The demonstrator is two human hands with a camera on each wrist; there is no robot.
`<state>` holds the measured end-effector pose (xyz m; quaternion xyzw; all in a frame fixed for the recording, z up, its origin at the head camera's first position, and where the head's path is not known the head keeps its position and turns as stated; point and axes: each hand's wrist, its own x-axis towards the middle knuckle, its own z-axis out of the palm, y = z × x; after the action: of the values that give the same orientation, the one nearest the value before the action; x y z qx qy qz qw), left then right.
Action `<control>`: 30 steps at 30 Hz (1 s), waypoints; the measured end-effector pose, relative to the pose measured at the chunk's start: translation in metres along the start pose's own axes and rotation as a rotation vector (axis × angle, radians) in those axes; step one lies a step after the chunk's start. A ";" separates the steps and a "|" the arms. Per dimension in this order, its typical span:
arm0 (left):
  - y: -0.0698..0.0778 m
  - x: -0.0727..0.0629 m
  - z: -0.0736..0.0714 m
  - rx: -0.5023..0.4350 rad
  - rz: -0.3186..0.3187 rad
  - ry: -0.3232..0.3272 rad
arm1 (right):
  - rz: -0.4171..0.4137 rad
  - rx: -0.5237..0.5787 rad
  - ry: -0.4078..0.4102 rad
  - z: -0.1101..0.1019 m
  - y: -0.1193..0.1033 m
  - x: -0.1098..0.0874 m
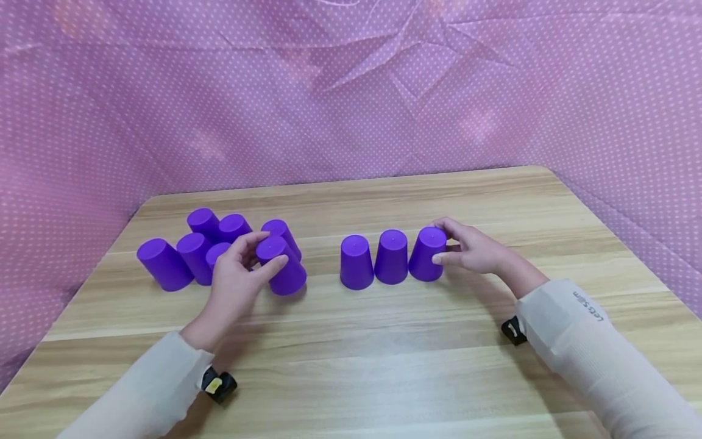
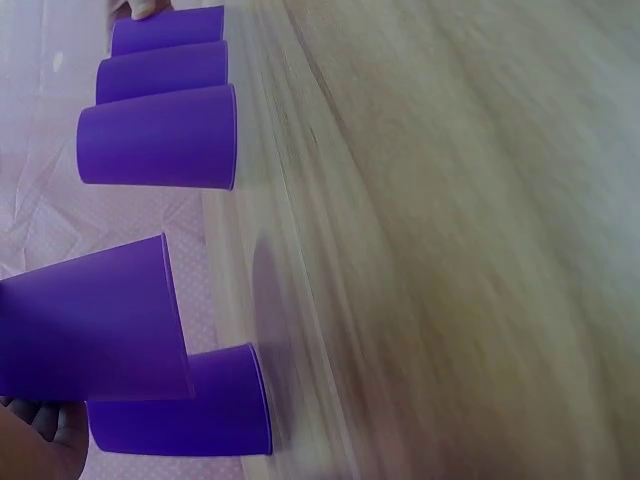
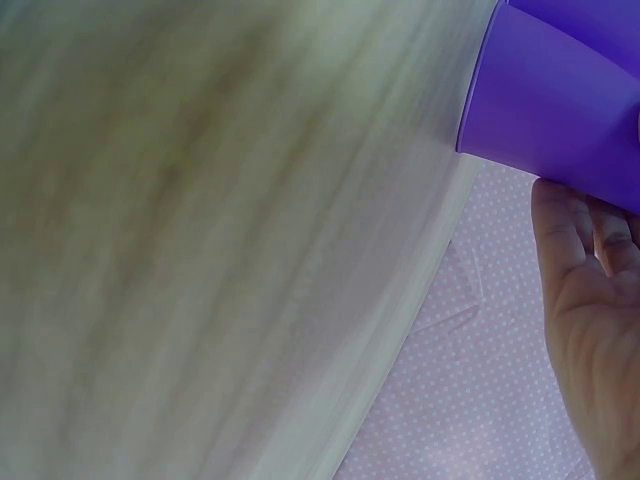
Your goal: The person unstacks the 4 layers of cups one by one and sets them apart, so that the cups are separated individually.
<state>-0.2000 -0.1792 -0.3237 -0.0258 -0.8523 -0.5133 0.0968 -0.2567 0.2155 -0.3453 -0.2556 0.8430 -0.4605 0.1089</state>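
Observation:
My left hand grips an upside-down purple plastic cup between thumb and fingers. In the left wrist view, this held cup is raised off the table, its rim apart from the wood. Behind it stands another purple cup, partly covered. With thumb and fingers, my right hand holds the rightmost cup of a row of three, mouth down at the table. Beside that one stand the middle cup and the left cup of the row.
Several more upside-down purple cups cluster on the left, some partly hidden by my left hand. All stand on a wooden table. A pink dotted cloth hangs behind and at both sides of it.

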 end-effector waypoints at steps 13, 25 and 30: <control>-0.010 -0.017 -0.022 0.022 0.016 0.077 | -0.006 0.000 -0.001 0.001 0.000 0.000; -0.023 -0.030 -0.044 -0.004 -0.023 0.115 | 0.000 -0.003 0.006 0.000 0.001 -0.002; -0.029 -0.036 -0.060 -0.001 -0.046 0.134 | 0.004 -0.002 0.002 0.000 -0.001 -0.001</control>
<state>-0.1608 -0.2436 -0.3282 0.0281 -0.8441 -0.5164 0.1417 -0.2551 0.2157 -0.3442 -0.2533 0.8441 -0.4598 0.1088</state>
